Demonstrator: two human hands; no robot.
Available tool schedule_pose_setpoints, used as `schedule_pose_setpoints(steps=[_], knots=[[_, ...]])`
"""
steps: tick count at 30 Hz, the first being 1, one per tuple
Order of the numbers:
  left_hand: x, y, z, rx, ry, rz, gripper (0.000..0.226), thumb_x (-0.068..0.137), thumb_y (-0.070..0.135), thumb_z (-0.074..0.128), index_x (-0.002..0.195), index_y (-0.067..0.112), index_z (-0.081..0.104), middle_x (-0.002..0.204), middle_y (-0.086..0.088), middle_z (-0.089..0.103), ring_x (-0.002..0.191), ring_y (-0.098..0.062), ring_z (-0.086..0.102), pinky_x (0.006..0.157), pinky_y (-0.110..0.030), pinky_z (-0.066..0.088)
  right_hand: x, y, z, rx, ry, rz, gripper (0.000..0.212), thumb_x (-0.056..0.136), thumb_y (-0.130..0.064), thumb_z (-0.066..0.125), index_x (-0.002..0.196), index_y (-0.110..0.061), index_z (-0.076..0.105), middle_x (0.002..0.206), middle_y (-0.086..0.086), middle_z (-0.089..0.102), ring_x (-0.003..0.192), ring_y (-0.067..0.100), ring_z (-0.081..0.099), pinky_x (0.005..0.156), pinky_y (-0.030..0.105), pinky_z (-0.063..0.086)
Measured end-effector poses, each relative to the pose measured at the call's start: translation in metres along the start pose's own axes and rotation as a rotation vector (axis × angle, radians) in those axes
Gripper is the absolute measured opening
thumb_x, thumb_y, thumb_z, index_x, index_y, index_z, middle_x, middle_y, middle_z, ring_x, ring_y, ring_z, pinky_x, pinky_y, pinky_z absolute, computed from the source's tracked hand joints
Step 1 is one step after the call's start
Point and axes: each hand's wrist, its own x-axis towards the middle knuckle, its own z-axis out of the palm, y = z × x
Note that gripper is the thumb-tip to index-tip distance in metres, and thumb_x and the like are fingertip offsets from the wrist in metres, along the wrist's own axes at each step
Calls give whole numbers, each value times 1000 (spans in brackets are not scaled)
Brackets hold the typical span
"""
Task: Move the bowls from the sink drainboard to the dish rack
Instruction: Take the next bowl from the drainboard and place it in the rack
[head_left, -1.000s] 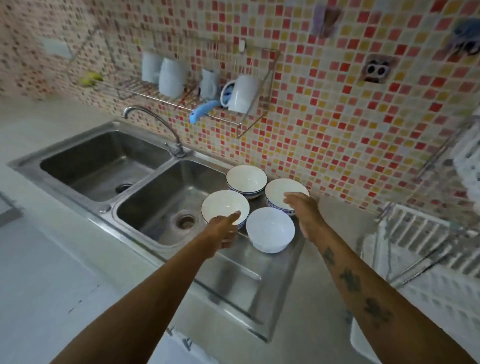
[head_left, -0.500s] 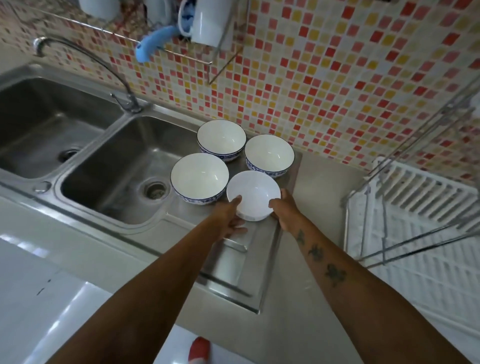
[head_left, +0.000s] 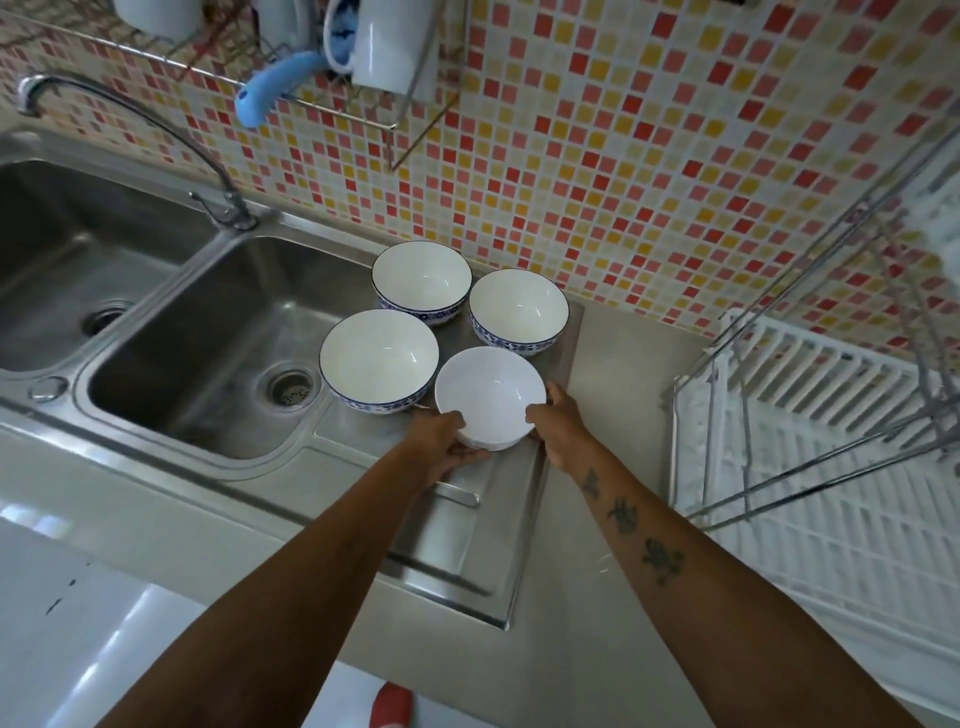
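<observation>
Several bowls stand on the steel drainboard (head_left: 457, 525) to the right of the sink. The nearest one is a plain white bowl (head_left: 488, 395). My left hand (head_left: 441, 441) grips its near left rim and my right hand (head_left: 556, 423) holds its right side. Behind it are three white bowls with blue patterned outsides: one to the left (head_left: 378, 358), one at the back (head_left: 422, 280) and one at the back right (head_left: 518, 310). The white plastic dish rack (head_left: 810, 467) with a chrome wire frame stands on the counter to the right.
A double steel sink (head_left: 218, 338) with a curved tap (head_left: 130, 119) lies to the left. A wire wall shelf (head_left: 291, 78) holds white mugs and a blue handle above the sink. Mosaic tiles (head_left: 649, 156) cover the wall behind. A red object (head_left: 392, 706) shows at the bottom edge.
Both hands pulled back from the farther bowls and closed on the plain white bowl. The view moved closer and down toward the drainboard.
</observation>
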Motion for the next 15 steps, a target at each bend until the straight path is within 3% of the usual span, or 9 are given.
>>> schedule_pose_setpoints(steps=[3,6,9,11,13,15], knots=[[-10,0,1,3,-19,-8,52,92,-9,35,143,2,33,126,-21,47,107,-36,52,85,-49,54,-10,-7,-3,16,-33,14,48,80,7,43,124,-10,52,127,17,56,101,27,52,84,43,52],[-23,6,8,1,-60,24,45,91,-9,36,134,4,37,123,-23,48,98,-34,57,65,-40,62,-23,-22,-7,69,-86,32,57,81,3,46,134,-19,43,130,10,51,112,29,49,82,43,53],[-39,22,21,0,-108,89,41,90,-11,35,127,6,37,116,-21,50,89,-34,59,78,-46,57,-37,-45,-9,147,-85,-47,63,82,2,47,139,-24,38,129,4,49,120,29,47,89,46,53],[-51,39,30,23,-110,140,52,87,-11,38,137,1,34,122,-24,51,84,-34,61,91,-52,52,-47,-67,-12,160,-66,-165,63,82,2,48,139,-23,39,128,4,51,119,28,48,86,41,54],[-70,56,42,44,-122,196,59,86,-10,42,142,7,33,130,-21,48,93,-35,61,97,-53,51,-62,-95,-18,125,-23,-269,61,84,1,49,139,-22,38,123,2,49,117,26,48,88,41,53],[-97,75,55,12,-178,249,51,88,-7,44,135,13,36,122,-17,52,101,-35,60,94,-52,53,-81,-125,-27,91,24,-352,59,86,-2,49,139,-24,36,124,2,48,118,26,47,94,42,52]])
